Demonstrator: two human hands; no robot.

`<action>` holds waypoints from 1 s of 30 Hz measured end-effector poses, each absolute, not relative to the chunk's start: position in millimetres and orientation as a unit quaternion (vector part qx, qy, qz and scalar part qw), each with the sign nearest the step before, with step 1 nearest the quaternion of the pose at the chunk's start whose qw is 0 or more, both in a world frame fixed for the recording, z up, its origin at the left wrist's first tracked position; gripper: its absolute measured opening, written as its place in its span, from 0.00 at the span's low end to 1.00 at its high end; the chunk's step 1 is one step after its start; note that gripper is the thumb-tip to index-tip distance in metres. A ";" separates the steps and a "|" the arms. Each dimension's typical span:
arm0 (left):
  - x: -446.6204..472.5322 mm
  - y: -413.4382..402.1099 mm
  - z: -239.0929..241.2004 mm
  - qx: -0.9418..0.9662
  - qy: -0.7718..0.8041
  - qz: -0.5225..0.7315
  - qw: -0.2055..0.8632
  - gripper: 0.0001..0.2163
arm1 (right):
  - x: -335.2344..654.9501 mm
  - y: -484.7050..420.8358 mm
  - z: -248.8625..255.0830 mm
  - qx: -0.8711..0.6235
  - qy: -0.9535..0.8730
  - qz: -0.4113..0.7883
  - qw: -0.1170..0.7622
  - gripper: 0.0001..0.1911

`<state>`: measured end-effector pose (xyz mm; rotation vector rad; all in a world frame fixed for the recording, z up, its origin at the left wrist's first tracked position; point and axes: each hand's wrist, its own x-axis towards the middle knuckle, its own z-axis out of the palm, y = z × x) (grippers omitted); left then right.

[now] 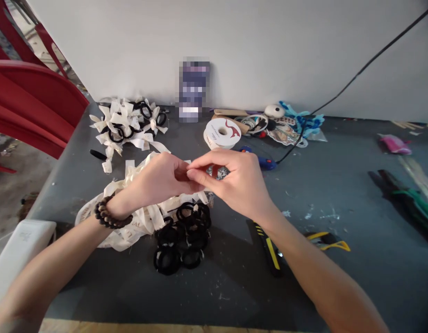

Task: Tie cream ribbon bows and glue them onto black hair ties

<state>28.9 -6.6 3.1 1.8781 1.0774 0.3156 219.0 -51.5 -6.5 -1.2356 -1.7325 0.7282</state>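
- The left hand [165, 173], above the left half of the tabletop [227, 296], has its fingers curled inward; its thumb is mostly hidden, so I cannot tell how its grip stands.
- The right hand [239, 178] meets it at the fingertips, thumb and forefinger pressed together; whether something thin sits between them is hidden.
- Beneath the left hand and wrist, toward the tabletop's left edge, lies a loose heap of cream ribbon strips with dark print [147, 219].
- Against that heap, on the side of the near edge, black round elastic hair ties [167, 260] are piled, some with small pale bits on them.
- By the far left corner is a jumble of cream ribbon bows on black hair ties [125, 115].
- A white ribbon spool with a red motif [214, 132] stands just beyond the hands, near the far edge.
- A blue corded tool [267, 163] lies beyond the right hand, partly covered by it.
- A black-and-yellow cutter [269, 247] lies beside the right forearm, on the side of the near edge.
- Toward the right edge lie green-and-black handled pliers [411, 203].
- A white rectangular box-like device [22, 252] sits at the left edge.
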 end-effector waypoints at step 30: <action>30.8 -9.1 7.0 0.605 0.446 0.272 0.601 0.15 | 226.0 -41.6 -17.4 -0.532 -0.613 0.351 0.468 0.07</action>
